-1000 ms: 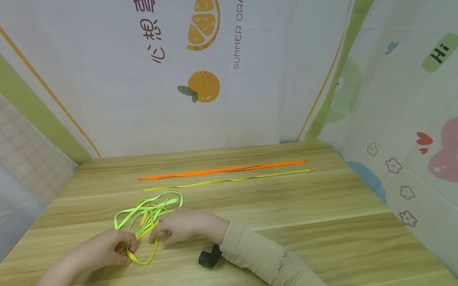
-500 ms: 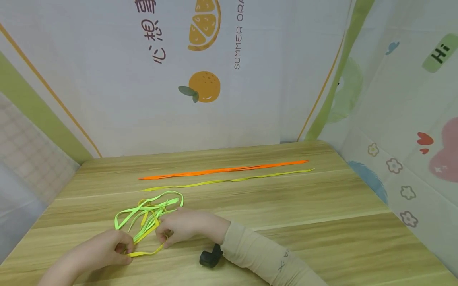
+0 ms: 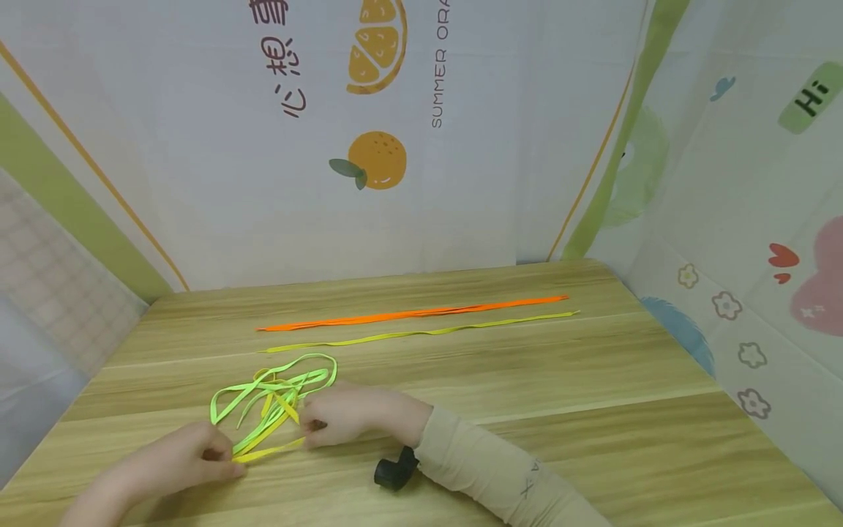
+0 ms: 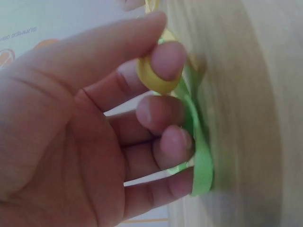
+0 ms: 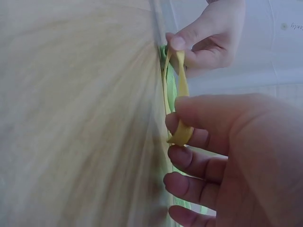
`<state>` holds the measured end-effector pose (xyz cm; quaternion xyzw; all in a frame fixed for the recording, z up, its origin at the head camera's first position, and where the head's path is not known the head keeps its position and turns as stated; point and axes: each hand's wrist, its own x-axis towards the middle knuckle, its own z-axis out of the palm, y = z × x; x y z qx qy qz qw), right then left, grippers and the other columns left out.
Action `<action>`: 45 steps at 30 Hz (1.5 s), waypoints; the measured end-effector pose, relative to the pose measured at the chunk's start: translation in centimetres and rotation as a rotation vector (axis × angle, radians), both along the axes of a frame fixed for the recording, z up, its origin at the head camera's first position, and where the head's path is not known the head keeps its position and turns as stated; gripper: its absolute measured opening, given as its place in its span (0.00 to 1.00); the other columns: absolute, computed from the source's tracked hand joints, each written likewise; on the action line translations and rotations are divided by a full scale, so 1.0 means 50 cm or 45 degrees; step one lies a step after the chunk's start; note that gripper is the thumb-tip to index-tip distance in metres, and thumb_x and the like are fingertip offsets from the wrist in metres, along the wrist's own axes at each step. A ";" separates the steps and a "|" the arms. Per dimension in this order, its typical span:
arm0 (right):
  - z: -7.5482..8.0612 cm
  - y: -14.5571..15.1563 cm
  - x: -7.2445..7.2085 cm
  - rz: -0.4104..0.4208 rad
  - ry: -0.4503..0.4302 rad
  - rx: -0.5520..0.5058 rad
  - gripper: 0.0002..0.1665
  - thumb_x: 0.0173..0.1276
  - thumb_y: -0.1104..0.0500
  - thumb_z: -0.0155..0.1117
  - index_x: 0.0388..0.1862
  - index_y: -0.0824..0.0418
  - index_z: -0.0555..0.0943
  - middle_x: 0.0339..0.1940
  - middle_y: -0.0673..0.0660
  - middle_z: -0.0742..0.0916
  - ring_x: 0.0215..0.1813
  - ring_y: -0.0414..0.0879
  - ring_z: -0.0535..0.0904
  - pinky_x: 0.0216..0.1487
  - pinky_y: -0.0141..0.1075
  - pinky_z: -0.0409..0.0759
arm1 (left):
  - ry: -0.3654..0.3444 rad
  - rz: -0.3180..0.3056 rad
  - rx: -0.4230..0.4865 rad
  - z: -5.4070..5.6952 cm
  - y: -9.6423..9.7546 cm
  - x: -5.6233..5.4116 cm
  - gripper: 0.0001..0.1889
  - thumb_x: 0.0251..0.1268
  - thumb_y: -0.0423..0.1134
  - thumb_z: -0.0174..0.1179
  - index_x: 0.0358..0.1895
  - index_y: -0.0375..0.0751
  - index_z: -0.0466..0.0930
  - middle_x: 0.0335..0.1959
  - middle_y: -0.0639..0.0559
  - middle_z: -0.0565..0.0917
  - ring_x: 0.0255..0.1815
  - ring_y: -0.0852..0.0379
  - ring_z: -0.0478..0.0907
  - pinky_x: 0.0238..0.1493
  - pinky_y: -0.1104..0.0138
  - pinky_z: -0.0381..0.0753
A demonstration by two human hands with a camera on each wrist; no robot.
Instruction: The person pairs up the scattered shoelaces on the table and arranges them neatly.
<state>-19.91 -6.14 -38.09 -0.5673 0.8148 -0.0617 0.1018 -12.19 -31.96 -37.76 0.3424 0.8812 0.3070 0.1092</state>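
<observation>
In the head view, a yellow shoelace (image 3: 270, 450) spans the gap between the two hands, low over the table. My left hand (image 3: 183, 460) pinches one part of it; in the left wrist view the yellow lace (image 4: 158, 82) curves round the index fingertip under the thumb. My right hand (image 3: 349, 416) pinches another part, and in the right wrist view the yellow lace (image 5: 182, 135) passes between thumb and index finger. Beyond the hands lies a loose tangle of bright green shoelace (image 3: 224, 399) with yellow strands among it. A green loop (image 4: 202, 170) hangs by the left fingers.
An orange shoelace (image 3: 395, 315) and a second yellow shoelace (image 3: 369, 339) lie stretched out side by side farther back on the wooden table (image 3: 527, 410). A black angled object (image 3: 394, 472) sits by the right forearm. Printed cloth (image 3: 461, 183) hangs behind the table.
The right hand has taken hold of the yellow shoelace and shifted slightly right. The slack loop between the hands has straightened. The left hand has moved a little left.
</observation>
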 end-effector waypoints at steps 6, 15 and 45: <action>0.003 0.010 -0.005 -0.005 -0.045 -0.035 0.15 0.73 0.51 0.57 0.25 0.51 0.74 0.27 0.45 0.71 0.27 0.34 0.62 0.28 0.23 0.59 | -0.063 -0.009 0.070 0.009 -0.012 0.001 0.19 0.65 0.32 0.60 0.16 0.45 0.66 0.14 0.65 0.57 0.17 0.76 0.53 0.13 0.75 0.55; 0.002 0.034 -0.018 -0.033 -0.069 -0.051 0.15 0.74 0.53 0.56 0.25 0.52 0.76 0.28 0.46 0.72 0.29 0.35 0.64 0.30 0.22 0.62 | -0.096 0.043 0.080 0.007 -0.026 0.000 0.20 0.67 0.33 0.58 0.16 0.44 0.66 0.17 0.70 0.56 0.17 0.75 0.52 0.13 0.74 0.54; 0.008 0.212 -0.076 -0.241 -0.122 -0.187 0.09 0.73 0.54 0.57 0.36 0.54 0.83 0.32 0.44 0.74 0.33 0.38 0.68 0.34 0.27 0.67 | -0.088 0.077 0.084 0.012 -0.033 0.001 0.17 0.68 0.30 0.56 0.17 0.43 0.71 0.14 0.67 0.56 0.15 0.75 0.50 0.11 0.73 0.52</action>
